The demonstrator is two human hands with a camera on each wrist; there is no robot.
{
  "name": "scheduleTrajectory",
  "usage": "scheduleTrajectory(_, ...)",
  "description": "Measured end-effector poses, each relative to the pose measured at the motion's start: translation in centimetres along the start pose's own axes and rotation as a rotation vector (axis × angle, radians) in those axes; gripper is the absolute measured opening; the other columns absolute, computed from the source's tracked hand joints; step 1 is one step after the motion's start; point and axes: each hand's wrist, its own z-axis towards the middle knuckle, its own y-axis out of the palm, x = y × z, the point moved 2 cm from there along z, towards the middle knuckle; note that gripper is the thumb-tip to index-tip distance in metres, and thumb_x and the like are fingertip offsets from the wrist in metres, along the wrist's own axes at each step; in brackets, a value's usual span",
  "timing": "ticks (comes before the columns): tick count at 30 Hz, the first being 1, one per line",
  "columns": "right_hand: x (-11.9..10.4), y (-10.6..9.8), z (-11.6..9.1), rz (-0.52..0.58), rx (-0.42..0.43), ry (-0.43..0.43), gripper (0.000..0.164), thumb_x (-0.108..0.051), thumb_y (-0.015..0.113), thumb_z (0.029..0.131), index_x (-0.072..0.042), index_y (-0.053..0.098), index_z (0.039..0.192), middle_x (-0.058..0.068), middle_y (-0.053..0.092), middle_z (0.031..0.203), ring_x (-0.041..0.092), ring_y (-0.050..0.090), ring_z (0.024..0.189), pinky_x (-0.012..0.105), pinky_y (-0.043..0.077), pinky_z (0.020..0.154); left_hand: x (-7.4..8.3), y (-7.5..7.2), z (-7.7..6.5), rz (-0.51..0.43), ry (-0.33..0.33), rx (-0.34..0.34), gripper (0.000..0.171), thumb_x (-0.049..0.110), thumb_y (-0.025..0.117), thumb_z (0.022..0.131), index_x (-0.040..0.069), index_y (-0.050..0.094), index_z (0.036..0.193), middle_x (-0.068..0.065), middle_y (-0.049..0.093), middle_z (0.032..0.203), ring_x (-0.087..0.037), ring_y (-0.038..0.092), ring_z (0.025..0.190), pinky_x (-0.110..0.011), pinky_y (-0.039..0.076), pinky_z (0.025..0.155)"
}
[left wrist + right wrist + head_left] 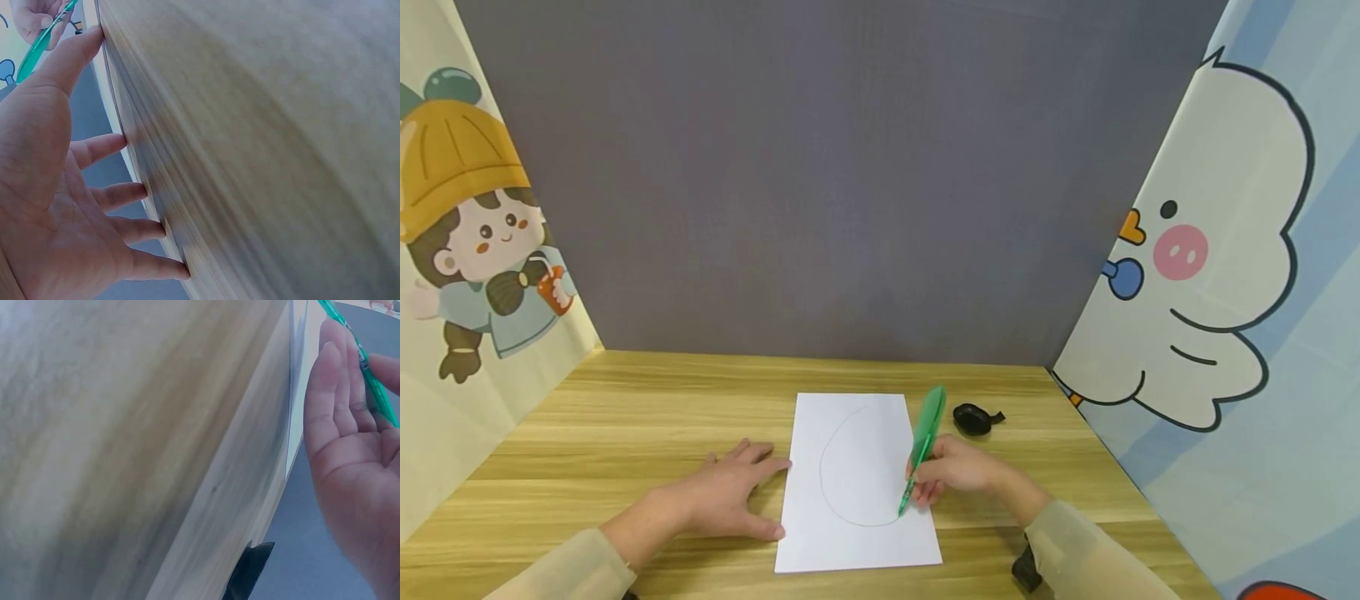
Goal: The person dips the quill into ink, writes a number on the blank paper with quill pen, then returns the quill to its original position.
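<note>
A white sheet of paper (865, 467) lies on the wooden table, bearing a thin curved line that is open on its upper right side. My right hand (951, 468) pinches a green feather-shaped pen (928, 425), its tip on the paper at the lower right end of the line. In the right wrist view the pen (369, 372) runs between thumb and fingers. My left hand (722, 492) rests at the paper's left edge, fingers spread, with thumb and index fingertips touching the margin. The left wrist view shows its straight fingers (103, 150) meeting the tabletop.
A small black object with a short tab (976, 419) lies right of the paper, beyond the right hand. A grey panel (827, 183) rises behind the wooden table (700, 400). Cartoon-printed sheets (1217, 250) flank both sides. Something dark (1026, 571) sits beneath the right sleeve.
</note>
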Motion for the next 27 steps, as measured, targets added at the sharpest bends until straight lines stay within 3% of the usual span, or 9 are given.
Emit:
scheduleTrajectory(10, -0.1, -0.4, 0.0, -0.003, 0.026, 0.023, 0.021, -0.01, 0.062, 0.104, 0.008, 0.071, 0.111, 0.016, 0.081, 0.096, 0.016, 0.078, 0.082, 0.03, 0.067, 0.076, 0.0, -0.1, 0.0, -0.012, 0.001, -0.004, 0.099, 0.064, 0.089, 0.081, 0.017, 0.054, 0.16, -0.028, 0.04, 0.17, -0.066, 0.028, 0.158, -0.096, 0.018, 0.112)
scheduleTrajectory(27, -0.5, -1.1, 0.2, -0.027, 0.116, 0.056, 0.019, -0.009, 0.065, 0.103, 0.008, 0.073, 0.108, 0.021, 0.081, 0.094, 0.021, 0.079, 0.082, 0.034, 0.068, 0.076, 0.1, -0.2, -0.1, -0.019, -0.001, -0.01, 0.098, 0.063, 0.09, 0.081, 0.016, 0.055, 0.16, -0.029, 0.04, 0.17, -0.066, 0.027, 0.159, -0.097, 0.018, 0.112)
